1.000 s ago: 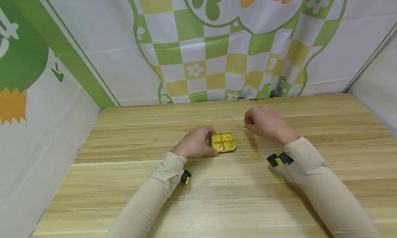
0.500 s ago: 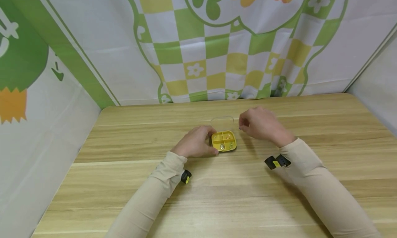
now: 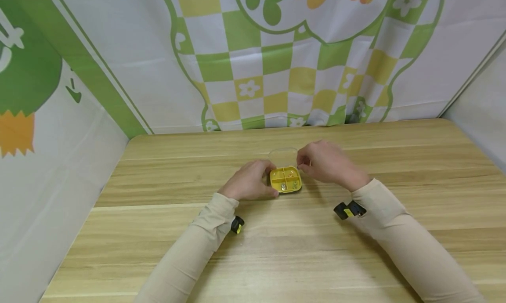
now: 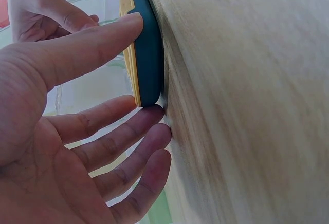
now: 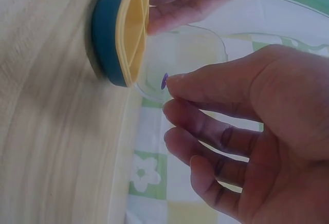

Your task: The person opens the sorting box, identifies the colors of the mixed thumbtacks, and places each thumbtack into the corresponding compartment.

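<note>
A small pill box (image 3: 290, 191) with a yellow four-part tray and a dark teal shell (image 4: 149, 54) lies on the table, its clear lid (image 3: 283, 156) folded back. My left hand (image 3: 250, 180) grips it by the side, thumb at the near edge and index finger at the far edge. Tiny ring-like pieces (image 3: 283, 187) sit in the compartments, some orange, some pale or greenish. Just off the box's right far corner, my right hand (image 3: 326, 162) pinches a tiny purple piece (image 5: 164, 81), perhaps a bead, between thumb and index finger. Its exact shape is mostly covered.
Wood-grain table (image 3: 197, 162) surrounds the box on every side. Behind it hangs a green, yellow and white checked cloth (image 3: 275, 59). A white printed wall (image 3: 51, 197) stands at the left. Black cameras (image 3: 349, 210) are strapped to both wrists.
My right hand has moved left and slightly nearer, up to the box's right far corner, carrying the tiny purple piece. The left hand and the pill box stay in place.
</note>
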`<move>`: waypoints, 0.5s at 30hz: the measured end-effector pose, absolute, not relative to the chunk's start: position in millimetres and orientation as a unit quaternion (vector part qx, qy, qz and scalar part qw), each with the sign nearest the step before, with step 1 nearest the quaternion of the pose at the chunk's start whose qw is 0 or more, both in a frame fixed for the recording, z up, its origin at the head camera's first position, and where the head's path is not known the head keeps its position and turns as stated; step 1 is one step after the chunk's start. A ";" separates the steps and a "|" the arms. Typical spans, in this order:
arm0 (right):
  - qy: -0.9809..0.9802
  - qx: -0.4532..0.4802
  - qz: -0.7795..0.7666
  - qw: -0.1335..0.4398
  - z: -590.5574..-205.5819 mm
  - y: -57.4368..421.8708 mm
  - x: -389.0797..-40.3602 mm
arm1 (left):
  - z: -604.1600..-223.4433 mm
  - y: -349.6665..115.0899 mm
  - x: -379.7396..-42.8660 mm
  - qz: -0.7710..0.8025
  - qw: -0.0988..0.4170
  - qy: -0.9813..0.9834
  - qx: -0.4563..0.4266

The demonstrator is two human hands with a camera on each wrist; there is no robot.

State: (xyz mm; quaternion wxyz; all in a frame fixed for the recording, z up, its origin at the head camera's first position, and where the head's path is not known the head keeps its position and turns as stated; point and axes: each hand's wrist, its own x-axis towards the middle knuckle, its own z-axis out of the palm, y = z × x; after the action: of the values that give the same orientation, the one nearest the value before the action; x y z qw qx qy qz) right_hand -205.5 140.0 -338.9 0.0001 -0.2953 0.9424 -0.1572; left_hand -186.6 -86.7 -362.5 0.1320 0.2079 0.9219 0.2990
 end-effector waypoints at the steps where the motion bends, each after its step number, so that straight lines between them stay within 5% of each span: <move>1: 0.941 -0.299 -0.160 0.000 -339.3 139.3 -205.2 | -362.4 -86.6 -186.5 0.299 0.132 0.922 0.208; 15: 0.930 -0.307 -0.201 0.004 -346.5 124.2 -201.1 | -361.6 -87.0 -187.1 0.298 0.131 0.920 0.220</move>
State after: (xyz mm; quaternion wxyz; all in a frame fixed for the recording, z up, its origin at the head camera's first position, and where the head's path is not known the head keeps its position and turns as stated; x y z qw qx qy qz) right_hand -201.1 124.2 -346.5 0.0038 -0.3075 0.9300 -0.2014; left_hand -187.1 -87.0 -361.6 0.1310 0.2196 0.9197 0.2979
